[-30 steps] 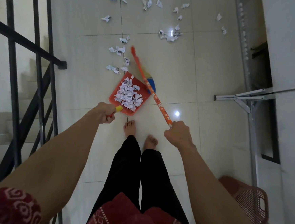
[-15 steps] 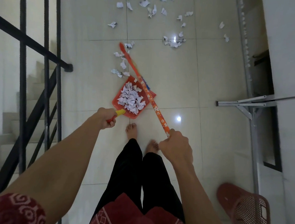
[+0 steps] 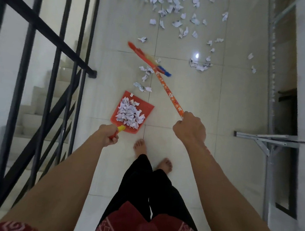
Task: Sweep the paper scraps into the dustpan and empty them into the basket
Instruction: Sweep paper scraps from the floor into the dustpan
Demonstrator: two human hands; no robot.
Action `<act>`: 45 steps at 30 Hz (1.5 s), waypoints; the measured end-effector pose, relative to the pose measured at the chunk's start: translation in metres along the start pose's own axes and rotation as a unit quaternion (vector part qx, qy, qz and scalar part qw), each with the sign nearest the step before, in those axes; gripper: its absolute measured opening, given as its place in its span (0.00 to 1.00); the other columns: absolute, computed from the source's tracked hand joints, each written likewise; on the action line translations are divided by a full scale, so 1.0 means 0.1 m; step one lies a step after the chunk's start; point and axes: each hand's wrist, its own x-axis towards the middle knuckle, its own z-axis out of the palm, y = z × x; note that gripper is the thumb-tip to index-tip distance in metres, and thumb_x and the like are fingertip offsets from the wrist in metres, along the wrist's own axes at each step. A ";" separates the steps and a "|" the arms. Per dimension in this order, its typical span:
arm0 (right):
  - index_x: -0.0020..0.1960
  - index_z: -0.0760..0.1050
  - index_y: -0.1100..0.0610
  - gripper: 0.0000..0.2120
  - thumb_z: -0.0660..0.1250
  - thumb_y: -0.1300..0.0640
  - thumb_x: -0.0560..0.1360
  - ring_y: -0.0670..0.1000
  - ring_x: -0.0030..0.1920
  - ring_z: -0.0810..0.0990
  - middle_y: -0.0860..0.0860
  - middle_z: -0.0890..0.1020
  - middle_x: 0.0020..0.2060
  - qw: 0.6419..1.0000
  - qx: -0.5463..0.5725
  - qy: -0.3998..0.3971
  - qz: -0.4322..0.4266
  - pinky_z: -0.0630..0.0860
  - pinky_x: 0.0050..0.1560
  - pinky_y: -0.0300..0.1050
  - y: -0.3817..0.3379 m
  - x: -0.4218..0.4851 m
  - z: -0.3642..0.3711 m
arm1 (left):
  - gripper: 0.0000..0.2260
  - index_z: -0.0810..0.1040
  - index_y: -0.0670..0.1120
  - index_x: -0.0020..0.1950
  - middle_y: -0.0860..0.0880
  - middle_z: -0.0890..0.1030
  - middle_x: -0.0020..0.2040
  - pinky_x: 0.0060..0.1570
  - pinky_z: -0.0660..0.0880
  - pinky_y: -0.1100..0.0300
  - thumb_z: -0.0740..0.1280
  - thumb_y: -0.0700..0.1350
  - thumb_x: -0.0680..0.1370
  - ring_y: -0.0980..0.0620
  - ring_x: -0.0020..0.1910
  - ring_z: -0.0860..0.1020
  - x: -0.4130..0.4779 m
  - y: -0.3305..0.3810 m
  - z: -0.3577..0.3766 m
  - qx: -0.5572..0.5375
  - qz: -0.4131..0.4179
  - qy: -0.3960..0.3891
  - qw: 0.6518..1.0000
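Left hand (image 3: 110, 135) grips the heaped dustpan (image 3: 132, 112), right hand (image 3: 190, 126) the broom (image 3: 162, 77); many scraps (image 3: 174, 7) remain upper centre, none emptied.

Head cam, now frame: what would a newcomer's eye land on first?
The red dustpan, heaped with white paper scraps, is mid-frame ahead of the bare feet, its handle gripped by the left hand. The right hand holds an orange broom slanting up-left toward loose scraps strewn over the far tiles.

broom (image 3: 165, 88) swung right, off the dustpan (image 3: 145, 107), right hand (image 3: 190, 126) farther right
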 end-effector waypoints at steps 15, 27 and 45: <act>0.73 0.66 0.56 0.22 0.62 0.60 0.79 0.59 0.56 0.81 0.57 0.80 0.56 0.978 -0.198 -0.007 -0.067 0.75 0.51 0.49 -0.95 1.74 -0.02 | 0.08 0.74 0.43 0.50 0.45 0.71 0.33 0.20 0.61 0.70 0.61 0.35 0.74 0.55 0.20 0.67 0.40 0.84 -0.05 -0.036 -0.023 0.059 0.997; 0.61 0.74 0.61 0.13 0.66 0.63 0.77 0.57 0.50 0.82 0.55 0.79 0.52 0.923 -0.341 -0.041 -0.173 0.81 0.47 0.48 -1.39 2.48 -0.07 | 0.10 0.69 0.43 0.49 0.47 0.70 0.31 0.19 0.57 0.73 0.56 0.32 0.72 0.56 0.17 0.63 0.69 1.42 0.03 -0.028 -0.080 0.093 0.992; 0.59 0.74 0.55 0.11 0.60 0.57 0.79 0.56 0.41 0.75 0.50 0.71 0.40 0.915 -0.323 -0.115 -0.212 0.72 0.41 0.47 -0.74 1.71 -0.34 | 0.07 0.70 0.43 0.43 0.49 0.70 0.20 0.19 0.55 0.73 0.57 0.32 0.75 0.57 0.16 0.65 0.58 1.26 -0.07 -0.006 -0.053 0.066 0.996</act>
